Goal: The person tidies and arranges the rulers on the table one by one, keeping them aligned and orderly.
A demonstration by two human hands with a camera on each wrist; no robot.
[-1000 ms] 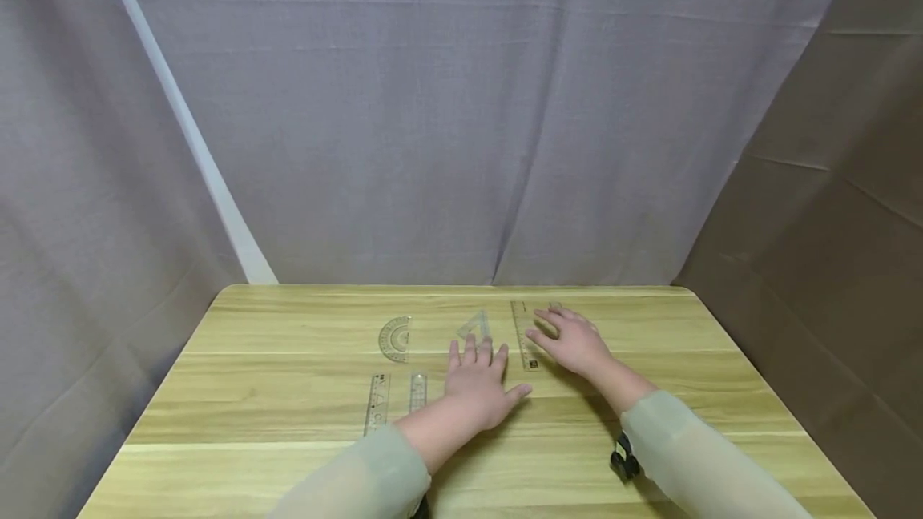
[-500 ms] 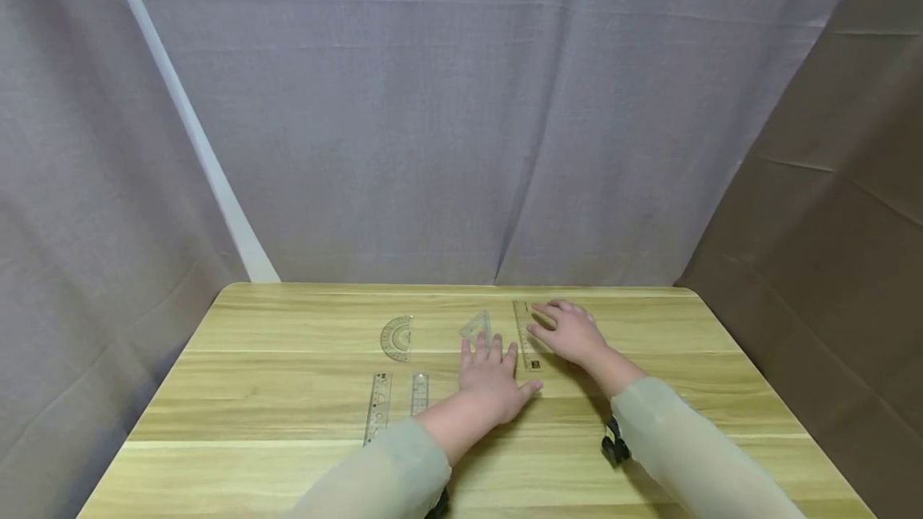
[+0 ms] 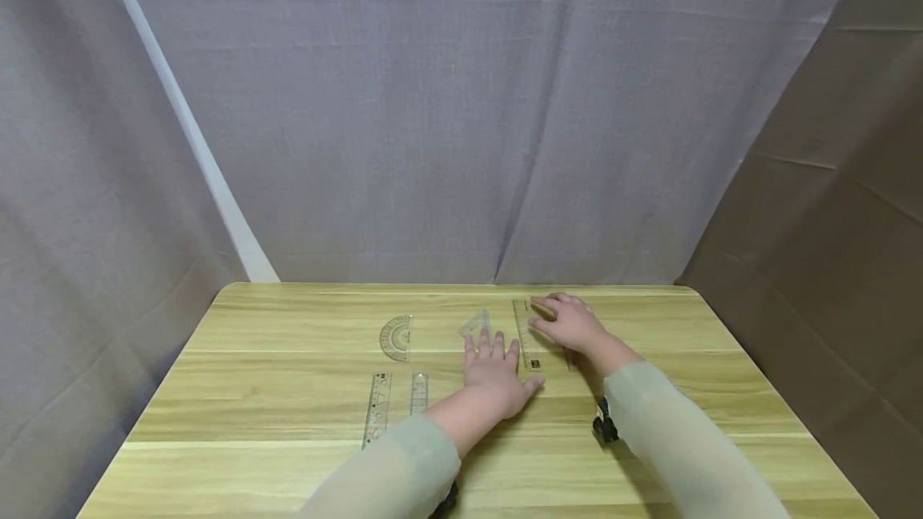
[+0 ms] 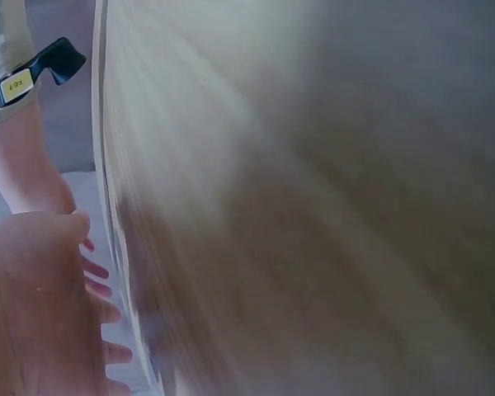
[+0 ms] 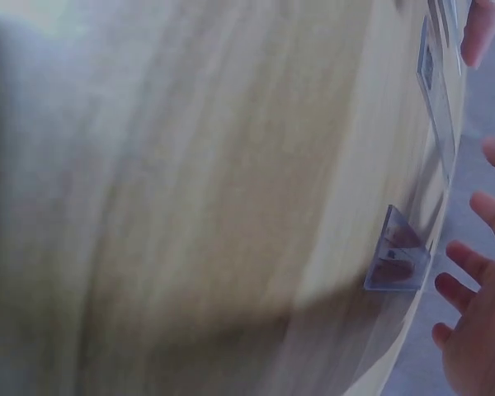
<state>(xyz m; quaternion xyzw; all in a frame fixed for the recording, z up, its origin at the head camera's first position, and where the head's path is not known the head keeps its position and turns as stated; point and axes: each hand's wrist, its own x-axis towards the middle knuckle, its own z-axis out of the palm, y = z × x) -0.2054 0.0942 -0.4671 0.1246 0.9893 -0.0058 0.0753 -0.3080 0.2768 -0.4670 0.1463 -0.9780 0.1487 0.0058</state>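
My left hand (image 3: 493,379) is held palm down with fingers spread straight, fingertips overlapping the lower edge of a clear set square (image 3: 476,322). My right hand (image 3: 570,327) hovers palm down with loosely bent fingers, its thumb beside a long clear ruler (image 3: 526,339). Under that palm lies another clear piece (image 3: 570,360), mostly hidden in the head view. The right wrist view shows a clear triangle (image 5: 398,260) on the table below the right hand (image 5: 483,297), with a gap between them. Neither hand grips anything.
A clear protractor (image 3: 396,339) lies left of the set square. Nearer on the wooden table (image 3: 238,407) are a stencil ruler (image 3: 376,407) and a narrow clear ruler (image 3: 419,392), their lower parts close to the left sleeve. Grey curtains (image 3: 360,142) stand behind and beside the table.
My left hand has shifted to the right. My right hand has moved slightly away from me, covering a piece's far end and showing its near end. The rulers, protractor and set square lie as before.
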